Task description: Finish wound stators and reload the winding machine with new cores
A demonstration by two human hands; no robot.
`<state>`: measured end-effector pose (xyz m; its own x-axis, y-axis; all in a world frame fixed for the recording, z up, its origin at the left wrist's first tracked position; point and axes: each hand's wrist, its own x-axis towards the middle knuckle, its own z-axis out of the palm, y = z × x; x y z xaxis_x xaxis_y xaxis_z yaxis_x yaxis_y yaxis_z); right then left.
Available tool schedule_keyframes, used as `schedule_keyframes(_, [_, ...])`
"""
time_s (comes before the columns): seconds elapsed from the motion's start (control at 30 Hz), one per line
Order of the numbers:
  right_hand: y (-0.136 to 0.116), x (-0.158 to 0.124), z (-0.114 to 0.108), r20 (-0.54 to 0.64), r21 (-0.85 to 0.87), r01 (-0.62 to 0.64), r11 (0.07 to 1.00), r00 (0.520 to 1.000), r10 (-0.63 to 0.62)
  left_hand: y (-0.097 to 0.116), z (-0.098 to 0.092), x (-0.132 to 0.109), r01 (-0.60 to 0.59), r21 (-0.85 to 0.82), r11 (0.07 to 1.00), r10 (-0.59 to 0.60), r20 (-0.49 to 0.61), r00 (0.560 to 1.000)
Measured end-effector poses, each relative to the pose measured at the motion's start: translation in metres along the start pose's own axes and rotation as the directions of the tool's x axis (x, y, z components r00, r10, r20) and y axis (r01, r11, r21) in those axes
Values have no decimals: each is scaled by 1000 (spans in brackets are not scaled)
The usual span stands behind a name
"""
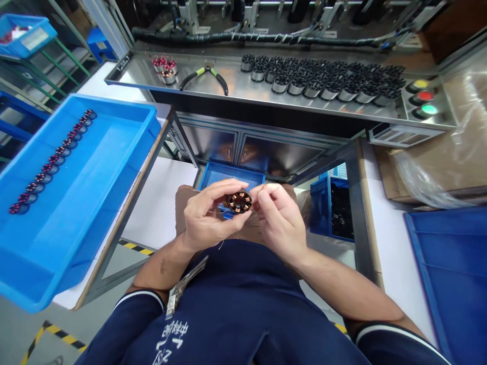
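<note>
My left hand [207, 215] is closed around a small round wound stator [239, 202] with copper coils, held in front of my chest. Thumb and fingers grip its rim. My right hand [279, 215] is pinched against the stator's right side, fingers pressed together on something too fine to make out, perhaps a wire. A thin wire strand hangs below my left hand.
A large blue tray [110, 167] at the left holds a row of wound stators [53, 159]. On the metal shelf [228, 91] ahead lie pliers [203, 76], a few wound stators [165, 68] and several unwound black cores [323, 78]. Three coloured buttons [423, 96] sit at right. Blue bins stand below.
</note>
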<state>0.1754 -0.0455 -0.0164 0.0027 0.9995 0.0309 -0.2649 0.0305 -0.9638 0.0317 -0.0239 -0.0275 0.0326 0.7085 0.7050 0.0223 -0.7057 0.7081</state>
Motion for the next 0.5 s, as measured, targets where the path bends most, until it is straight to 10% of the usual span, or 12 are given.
schedule_keyframes(0.5, [-17,12,-7,47,-149,332,932,943,-328,0,-3,2,48,-1,999,-48,84,995])
